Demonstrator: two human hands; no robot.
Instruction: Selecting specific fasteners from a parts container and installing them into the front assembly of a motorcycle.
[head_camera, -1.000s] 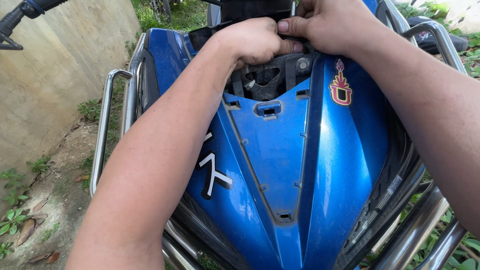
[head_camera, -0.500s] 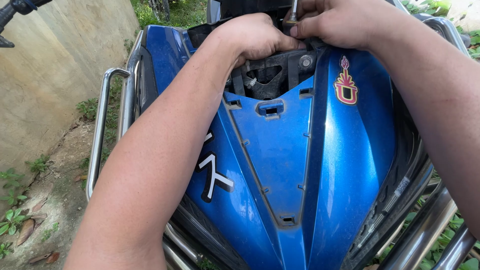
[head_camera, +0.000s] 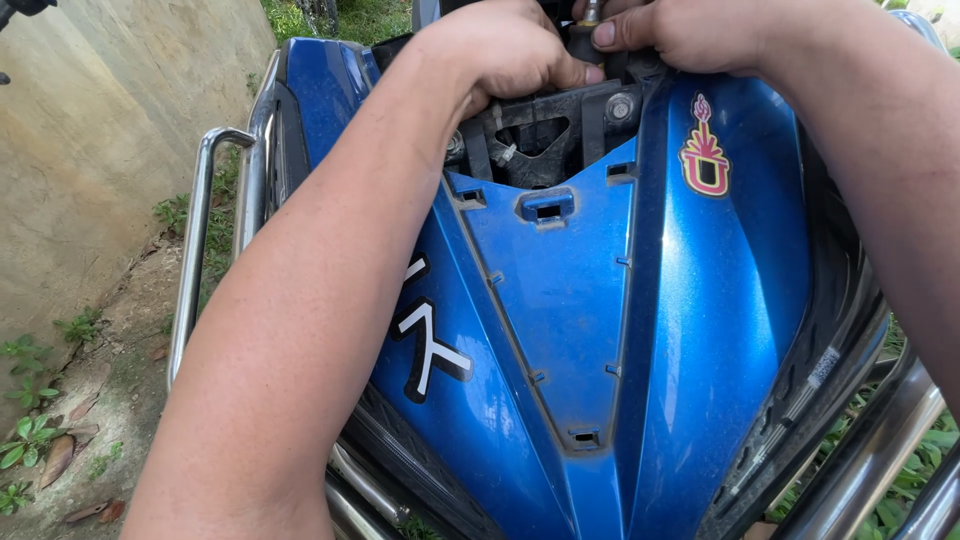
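Head view, left hand (head_camera: 505, 50) fisted against black inner frame (head_camera: 545, 125) at top of blue motorcycle front cowl (head_camera: 600, 330), right hand (head_camera: 690, 30) pinching small metal part (head_camera: 590, 14) just above frame, chrome crash bar (head_camera: 195, 250) at left, concrete wall (head_camera: 90, 150) beyond

**Daylight Outdoors, Wall at Left**

Weathered concrete wall (head_camera: 90, 150) filling upper left of the frame. Bare dirt ground (head_camera: 110, 400) below, dotted with small weeds and dry leaves. Green grass (head_camera: 350, 18) at top centre, foliage lower right.
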